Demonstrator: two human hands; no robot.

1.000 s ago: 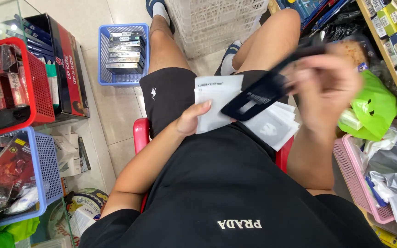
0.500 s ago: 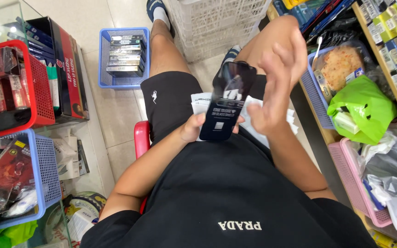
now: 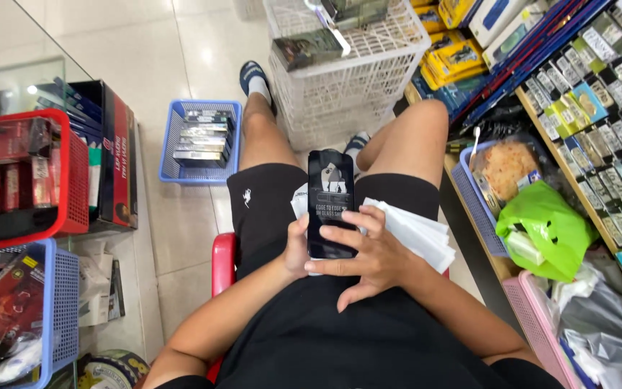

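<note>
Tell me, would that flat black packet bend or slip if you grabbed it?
The black packet probably stays stiff: it stands straight up past the fingers without drooping. It looks glossy, so it may be slippery. The right hand pins it with spread fingers while the left hand steadies its edge, suggesting it is light.

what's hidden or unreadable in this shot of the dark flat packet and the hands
Head view, the only one:
- Left hand: mostly hidden behind the dark flat packet; only its thumb side shows.
- White packets on the lap: partly covered by the right hand and the dark packet; count unclear.
- Red seat: mostly hidden under the legs.
- White basket: top cut off by the frame edge.
</note>
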